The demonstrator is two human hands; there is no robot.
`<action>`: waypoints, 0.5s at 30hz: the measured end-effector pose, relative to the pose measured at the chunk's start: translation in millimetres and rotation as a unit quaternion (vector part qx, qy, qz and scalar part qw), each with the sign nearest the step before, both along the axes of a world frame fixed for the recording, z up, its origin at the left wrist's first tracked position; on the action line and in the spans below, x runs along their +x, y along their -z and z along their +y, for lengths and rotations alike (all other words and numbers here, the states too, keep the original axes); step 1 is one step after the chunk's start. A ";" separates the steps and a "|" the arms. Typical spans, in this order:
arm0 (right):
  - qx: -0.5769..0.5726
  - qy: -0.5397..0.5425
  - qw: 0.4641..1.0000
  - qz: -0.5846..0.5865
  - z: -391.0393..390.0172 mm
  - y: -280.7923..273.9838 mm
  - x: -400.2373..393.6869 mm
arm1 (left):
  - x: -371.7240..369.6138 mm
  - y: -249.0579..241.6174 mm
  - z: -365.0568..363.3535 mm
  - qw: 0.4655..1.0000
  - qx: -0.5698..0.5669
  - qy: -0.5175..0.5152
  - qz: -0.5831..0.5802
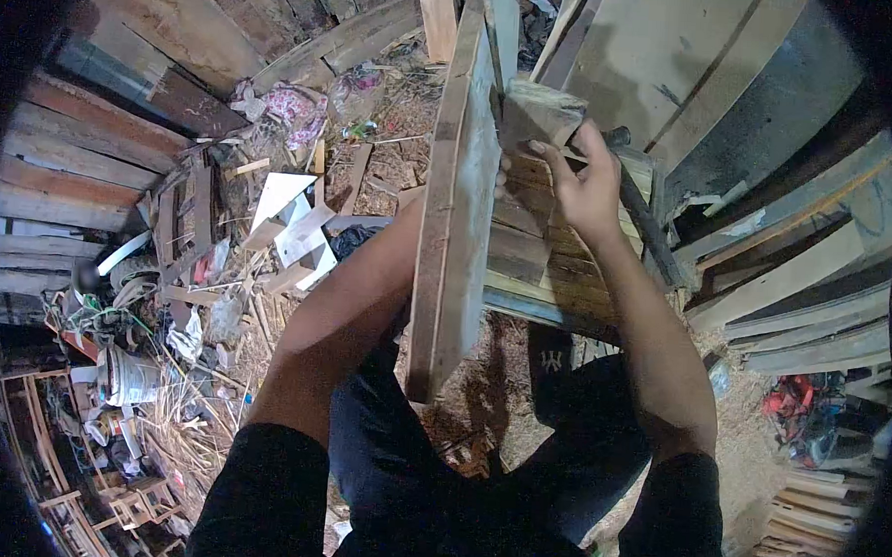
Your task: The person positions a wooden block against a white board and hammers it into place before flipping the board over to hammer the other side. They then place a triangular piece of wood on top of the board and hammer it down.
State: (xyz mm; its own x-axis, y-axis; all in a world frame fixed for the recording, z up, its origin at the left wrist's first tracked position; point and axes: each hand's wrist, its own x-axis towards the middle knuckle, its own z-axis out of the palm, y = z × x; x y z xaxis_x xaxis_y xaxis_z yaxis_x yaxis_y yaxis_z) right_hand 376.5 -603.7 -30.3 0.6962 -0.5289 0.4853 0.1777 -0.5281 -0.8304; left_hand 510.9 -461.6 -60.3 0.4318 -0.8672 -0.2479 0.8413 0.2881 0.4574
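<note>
Pinching a wooden block [541,113] between thumb and fingers, the right hand [587,190] holds it close beside the right face of the upright panel [456,209], above the slatted wooden stand [527,257], in the head view. The left forearm [351,289] passes behind the panel; only fingertips of the left hand [502,169] show past its edge, so I cannot tell whether they grip or merely brace. Good handling here calls for a firm, square panel, the block's face flat to the wood, and fingertips clear of the joint. The dark bar [649,223] lies near the right wrist, so mind it.
</note>
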 end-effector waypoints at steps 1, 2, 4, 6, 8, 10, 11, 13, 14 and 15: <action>-0.009 0.004 1.000 0.003 -0.7 1.5 0.3 | 1.1 -0.9 0.7 1.000 0.000 0.000 -0.001; -0.017 0.008 1.000 0.006 -0.9 2.7 0.2 | 1.9 -1.1 0.2 1.000 0.001 -0.001 0.001; -0.038 0.011 0.999 -0.006 -3.6 10.1 1.1 | 4.3 -1.9 -0.5 1.000 0.002 0.000 -0.005; -0.059 0.013 0.998 -0.018 -1.3 6.9 1.8 | 5.7 -4.0 -1.0 1.000 0.002 0.000 -0.007; -0.027 0.004 1.000 0.003 1.7 2.9 1.6 | 6.8 -4.6 0.5 1.000 0.001 -0.001 -0.007; -0.042 0.007 0.999 -0.004 0.5 3.0 5.1 | 4.4 -4.2 4.0 1.000 0.003 -0.002 -0.005; -0.056 0.012 0.998 -0.014 0.4 1.8 6.2 | 4.3 -3.7 4.6 1.000 0.004 -0.002 -0.005; -0.066 0.022 0.998 0.007 1.1 -0.8 4.7 | 3.4 -2.7 10.4 1.000 0.008 -0.003 -0.002; -0.076 0.032 0.996 0.028 1.4 -2.4 3.9 | 3.5 -2.8 11.9 1.000 0.008 -0.004 -0.002; -0.078 0.033 0.996 0.027 1.6 -2.8 2.7 | 2.7 -2.6 14.3 1.000 0.009 -0.005 -0.002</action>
State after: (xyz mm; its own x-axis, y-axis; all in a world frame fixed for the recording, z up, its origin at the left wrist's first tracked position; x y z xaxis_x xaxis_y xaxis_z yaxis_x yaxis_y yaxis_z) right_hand 379.1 -602.1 -27.5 0.6903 -0.4953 0.5274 0.0958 -0.6600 -0.7451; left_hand 513.5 -447.2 -57.8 0.4416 -0.8583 -0.2612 0.8368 0.2890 0.4650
